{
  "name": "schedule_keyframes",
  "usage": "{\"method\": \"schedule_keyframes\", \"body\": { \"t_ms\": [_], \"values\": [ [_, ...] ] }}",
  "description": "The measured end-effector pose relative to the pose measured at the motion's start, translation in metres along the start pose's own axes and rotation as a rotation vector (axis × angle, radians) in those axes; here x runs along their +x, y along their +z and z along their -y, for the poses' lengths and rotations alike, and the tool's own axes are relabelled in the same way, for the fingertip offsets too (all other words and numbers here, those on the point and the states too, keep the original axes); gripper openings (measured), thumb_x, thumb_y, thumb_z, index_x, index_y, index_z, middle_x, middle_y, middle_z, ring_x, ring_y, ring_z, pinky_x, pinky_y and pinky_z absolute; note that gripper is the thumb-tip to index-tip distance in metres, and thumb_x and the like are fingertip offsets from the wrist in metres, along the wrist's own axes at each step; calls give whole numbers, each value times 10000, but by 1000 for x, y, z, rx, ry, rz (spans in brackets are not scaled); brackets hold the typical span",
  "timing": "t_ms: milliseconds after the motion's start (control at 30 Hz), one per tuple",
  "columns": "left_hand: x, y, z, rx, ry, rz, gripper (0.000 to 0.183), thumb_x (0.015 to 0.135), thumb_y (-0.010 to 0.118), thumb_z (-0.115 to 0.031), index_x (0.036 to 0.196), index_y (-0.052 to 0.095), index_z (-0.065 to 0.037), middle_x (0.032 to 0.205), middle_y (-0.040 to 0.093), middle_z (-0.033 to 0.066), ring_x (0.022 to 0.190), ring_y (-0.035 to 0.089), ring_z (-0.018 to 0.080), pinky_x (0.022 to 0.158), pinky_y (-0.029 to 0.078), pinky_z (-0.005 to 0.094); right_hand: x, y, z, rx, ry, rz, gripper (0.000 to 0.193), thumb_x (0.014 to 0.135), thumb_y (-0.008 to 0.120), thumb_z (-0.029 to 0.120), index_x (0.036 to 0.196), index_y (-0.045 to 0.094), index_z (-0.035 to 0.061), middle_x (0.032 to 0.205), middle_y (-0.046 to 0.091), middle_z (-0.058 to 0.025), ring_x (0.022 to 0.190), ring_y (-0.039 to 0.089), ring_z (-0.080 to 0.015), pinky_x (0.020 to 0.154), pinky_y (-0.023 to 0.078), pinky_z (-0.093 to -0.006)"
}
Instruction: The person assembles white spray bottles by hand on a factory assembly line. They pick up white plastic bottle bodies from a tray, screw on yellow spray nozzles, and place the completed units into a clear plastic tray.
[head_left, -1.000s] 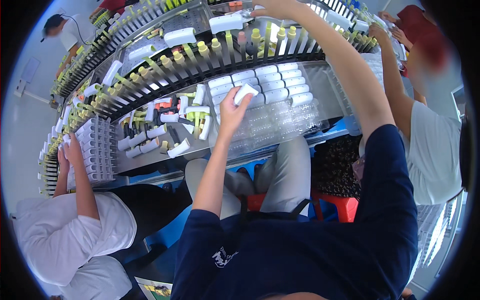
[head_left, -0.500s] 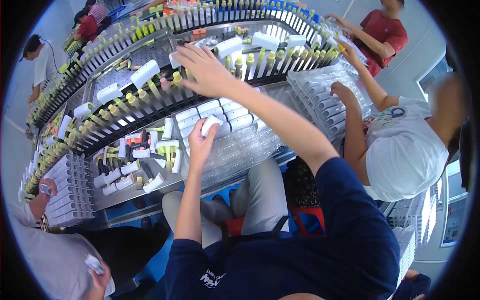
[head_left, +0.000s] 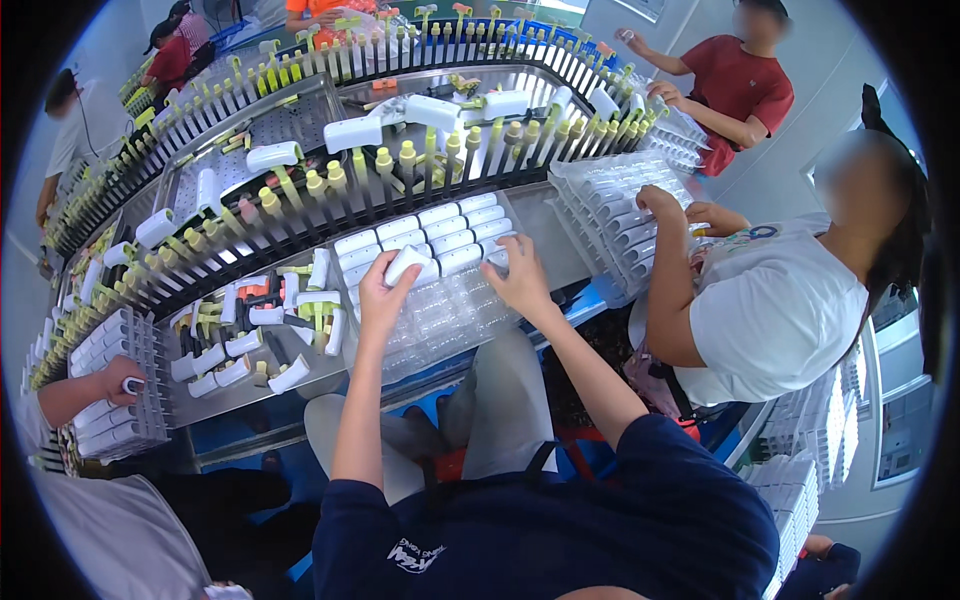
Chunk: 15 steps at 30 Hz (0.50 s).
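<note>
White plastic case (head_left: 408, 264) pinched in left hand (head_left: 380, 295), fingers closed round it, over the clear tray's (head_left: 440, 325) near rows | right hand (head_left: 520, 280) flat on the tray's right part, fingers spread, holding nothing | beyond the tray: filled rows of white cases (head_left: 430, 232) | farther: conveyor rack (head_left: 400, 165) of green-tipped pegs.

Steel bench (head_left: 560, 255) carries clear tray (head_left: 440, 320), loose white parts (head_left: 255, 345).
</note>
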<state>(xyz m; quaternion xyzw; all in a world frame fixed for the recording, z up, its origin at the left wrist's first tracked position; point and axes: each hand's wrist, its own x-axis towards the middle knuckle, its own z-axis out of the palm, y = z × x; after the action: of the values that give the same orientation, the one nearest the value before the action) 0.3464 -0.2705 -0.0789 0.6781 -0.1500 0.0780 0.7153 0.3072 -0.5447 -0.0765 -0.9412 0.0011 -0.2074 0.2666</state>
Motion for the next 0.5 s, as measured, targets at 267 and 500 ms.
{"method": "schedule_keyframes", "body": {
  "t_ms": [267,500],
  "values": [
    [1,1,0,17,13,-7,289,971,805,-149,1185,701,16,1033,716,21,924,613,73,803,496,239,-4,7,-1,86,73,-115,639,860,868,370,1306,589,7,1352,550,-279,1223,590,-482,1021,510,-514],
    [2,2,6,29,-37,-10,295,970,806,-157,1188,705,15,1047,722,29,944,625,82,822,502,248,-4,9,-3,98,130,-132,589,861,870,323,1271,590,7,1261,603,-269,1185,590,-471,1005,506,-514]
  ]
}}
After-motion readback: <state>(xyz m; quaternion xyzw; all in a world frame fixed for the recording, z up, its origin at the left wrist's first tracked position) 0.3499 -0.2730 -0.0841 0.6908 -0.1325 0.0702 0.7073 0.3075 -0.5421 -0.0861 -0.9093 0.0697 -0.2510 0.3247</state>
